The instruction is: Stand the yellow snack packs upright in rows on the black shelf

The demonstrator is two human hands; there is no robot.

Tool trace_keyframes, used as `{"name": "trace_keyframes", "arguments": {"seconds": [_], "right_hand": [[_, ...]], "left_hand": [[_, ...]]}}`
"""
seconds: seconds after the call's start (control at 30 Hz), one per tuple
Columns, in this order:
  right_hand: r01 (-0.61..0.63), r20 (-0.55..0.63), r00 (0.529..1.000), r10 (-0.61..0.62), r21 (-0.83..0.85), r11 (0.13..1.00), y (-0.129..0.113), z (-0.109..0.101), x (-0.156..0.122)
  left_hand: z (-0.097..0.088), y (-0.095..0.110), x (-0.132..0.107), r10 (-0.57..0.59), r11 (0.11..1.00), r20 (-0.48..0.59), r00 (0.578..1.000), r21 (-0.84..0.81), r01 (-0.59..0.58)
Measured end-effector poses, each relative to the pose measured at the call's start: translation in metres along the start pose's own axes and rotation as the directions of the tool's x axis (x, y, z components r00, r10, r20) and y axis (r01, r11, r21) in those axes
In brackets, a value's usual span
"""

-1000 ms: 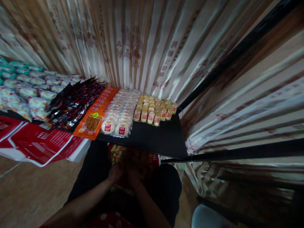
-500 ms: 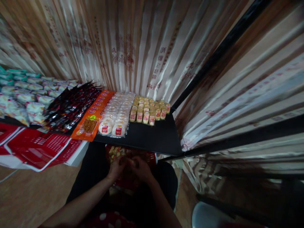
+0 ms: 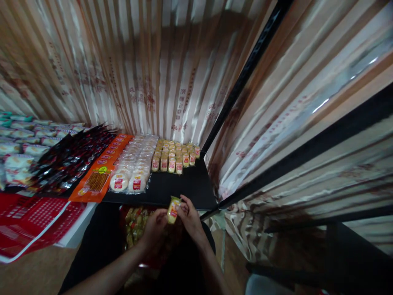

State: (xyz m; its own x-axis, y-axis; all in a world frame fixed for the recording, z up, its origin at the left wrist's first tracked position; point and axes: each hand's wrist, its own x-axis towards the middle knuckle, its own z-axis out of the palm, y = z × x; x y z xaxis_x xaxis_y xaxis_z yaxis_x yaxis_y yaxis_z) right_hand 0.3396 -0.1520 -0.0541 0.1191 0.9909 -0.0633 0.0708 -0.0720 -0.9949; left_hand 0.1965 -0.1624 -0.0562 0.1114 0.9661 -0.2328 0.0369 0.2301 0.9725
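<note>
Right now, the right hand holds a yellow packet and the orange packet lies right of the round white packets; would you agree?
The head view shows the orange packet left, not right, of the round white packets; the right hand holds a yellow packet.

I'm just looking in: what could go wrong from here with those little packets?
The right hand pinches a small yellow packet, with the left hand at its side, so it might slip. The similar packets on the black shelf stand close together; a bump could disturb several. The orange package reaches the shelf's front edge, so a knock might dislodge it.
</note>
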Motion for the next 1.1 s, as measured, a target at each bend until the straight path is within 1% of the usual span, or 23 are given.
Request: {"name": "trace_keyframes", "arguments": {"seconds": [0.1,0.13,0.2,0.3,0.4,0.47,0.5,0.6,0.63,0.7,0.77,0.9,1.0,1.1], "right_hand": [[0.053,-0.196,0.979,-0.06,-0.042,0.998,0.007,0.004,0.0],[0.062,-0.242,0.967,-0.08,-0.078,0.995,0.007,0.005,0.0],[0.07,-0.283,0.953,-0.105,-0.131,0.989,0.009,0.003,0.001],[0.073,-0.276,0.955,-0.109,-0.137,0.988,0.011,-0.003,0.011],[0.066,-0.303,0.947,-0.103,-0.132,0.989,0.016,-0.014,0.031],[0.068,-0.331,0.937,-0.109,-0.133,0.989,0.019,-0.023,0.047],[0.073,-0.343,0.933,-0.114,-0.132,0.989,0.021,-0.027,0.056],[0.091,-0.376,0.916,-0.143,-0.152,0.984,0.024,-0.04,0.085],[0.094,-0.387,0.909,-0.155,-0.172,0.981,0.024,-0.043,0.094],[0.094,-0.401,0.898,-0.178,-0.22,0.971,0.025,-0.049,0.112],[0.092,-0.401,0.895,-0.194,-0.259,0.961,0.024,-0.051,0.128],[0.093,-0.383,0.898,-0.216,-0.314,0.945,0.02,-0.052,0.154],[0.095,-0.361,0.904,-0.228,-0.35,0.932,0.015,-0.049,0.166],[0.115,-0.313,0.918,-0.243,-0.376,0.92,0.011,-0.046,0.173]], "left_hand": [[0.013,0.009,0.011,-0.018,0.999,-0.038,0.999,-0.037,0.017],[0.018,0.009,0.016,-0.007,0.999,-0.052,0.999,-0.045,0.004],[0.027,0.008,0.028,0.033,0.998,-0.068,0.997,-0.044,-0.037],[0.043,0.005,0.046,0.078,0.997,-0.061,0.995,-0.022,-0.08],[0.056,0.007,0.065,0.067,0.998,-0.028,0.997,0.018,-0.067],[0.064,0.011,0.077,0.064,0.994,-0.016,0.998,0.094,-0.062],[0.067,0.014,0.082,0.069,0.987,-0.03,0.997,0.148,-0.064],[0.076,0.026,0.096,0.139,0.949,-0.106,0.985,0.3,-0.101],[0.079,0.03,0.1,0.172,0.936,-0.117,0.978,0.329,-0.125],[0.085,0.037,0.107,0.231,0.918,-0.104,0.967,0.354,-0.181],[0.091,0.042,0.114,0.254,0.914,-0.079,0.964,0.346,-0.213],[0.101,0.044,0.13,0.226,0.943,-0.051,0.973,0.263,-0.205],[0.106,0.042,0.142,0.19,0.962,-0.037,0.981,0.206,-0.179],[0.108,0.04,0.153,0.174,0.972,-0.059,0.983,0.169,-0.162]]}}
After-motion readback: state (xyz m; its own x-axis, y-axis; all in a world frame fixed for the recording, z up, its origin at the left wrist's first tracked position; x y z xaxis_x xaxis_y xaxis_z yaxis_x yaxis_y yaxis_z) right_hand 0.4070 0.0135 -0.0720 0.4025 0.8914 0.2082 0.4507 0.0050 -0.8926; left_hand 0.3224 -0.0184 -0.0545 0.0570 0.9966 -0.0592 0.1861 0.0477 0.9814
